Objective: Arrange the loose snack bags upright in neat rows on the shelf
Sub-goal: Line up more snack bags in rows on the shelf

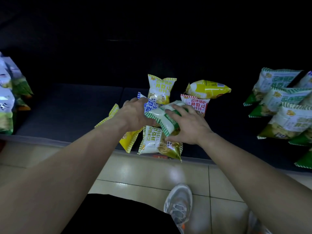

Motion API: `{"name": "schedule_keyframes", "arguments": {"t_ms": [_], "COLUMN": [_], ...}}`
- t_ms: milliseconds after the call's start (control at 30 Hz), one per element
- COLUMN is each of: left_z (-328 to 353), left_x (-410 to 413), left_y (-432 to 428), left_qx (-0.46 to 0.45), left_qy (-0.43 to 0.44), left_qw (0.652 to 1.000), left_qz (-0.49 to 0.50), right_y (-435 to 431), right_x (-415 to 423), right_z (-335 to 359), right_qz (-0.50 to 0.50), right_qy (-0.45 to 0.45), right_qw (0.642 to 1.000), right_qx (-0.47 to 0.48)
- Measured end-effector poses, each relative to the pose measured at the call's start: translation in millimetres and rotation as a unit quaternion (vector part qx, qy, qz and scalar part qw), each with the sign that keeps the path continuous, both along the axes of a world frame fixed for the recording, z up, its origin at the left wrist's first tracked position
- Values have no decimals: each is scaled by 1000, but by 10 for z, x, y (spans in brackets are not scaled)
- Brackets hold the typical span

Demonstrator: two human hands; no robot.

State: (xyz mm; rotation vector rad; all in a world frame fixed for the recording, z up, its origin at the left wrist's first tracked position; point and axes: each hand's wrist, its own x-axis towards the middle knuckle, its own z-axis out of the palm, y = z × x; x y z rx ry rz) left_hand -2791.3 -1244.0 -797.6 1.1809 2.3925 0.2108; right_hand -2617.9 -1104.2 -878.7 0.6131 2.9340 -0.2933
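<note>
— Where lying atop the loose pile at the shelf (67, 112) front, green-striped bag (162, 119) gripped by both hands?
— Yes: left hand (135, 114) fingers curled on its end, right hand (187, 125) fingers spread over it.

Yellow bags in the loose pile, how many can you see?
3. One stands upright at the back, one lies on its side at back right, one lies flat under the left hand at the shelf's front. More may be hidden underneath.
</note>
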Motion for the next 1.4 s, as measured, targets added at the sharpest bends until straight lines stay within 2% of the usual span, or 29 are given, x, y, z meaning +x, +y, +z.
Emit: {"name": "schedule_keyframes", "arguments": {"t_ms": [200, 333, 500, 667, 833, 1067, 1267, 1400], "left_z": [33, 19, 39, 73, 143, 418, 743, 854], "left_x": [-14, -32, -32, -9, 21, 382, 1066, 1494], "left_y": [13, -20, 8, 62, 100, 294, 557, 700], "left_qx": [45, 67, 68, 65, 116, 215, 227, 186], "left_qy": [-10, -10, -6, -2, -13, -82, -160, -223], "left_qw": [999, 997, 997, 998, 992, 973, 955, 940], "left_qz": [21, 27, 33, 27, 35, 10, -102, -178], "right_y": [-86, -84, 20, 277, 539, 594, 458, 384], "right_x": [-1, -24, -114, -183, 33, 833, 1636, 2080], "right_z": [168, 229, 406, 669, 1041, 1583, 1901, 1874], "right_qz": [4, 12, 13, -63, -145, -202, -207, -198], "right_qy": [126, 218, 251, 241, 337, 345, 352, 354], "right_qw": [992, 975, 965, 964, 931, 913, 904, 903], "right_qx": [8, 52, 80, 93, 0, -83, -125, -146]}}
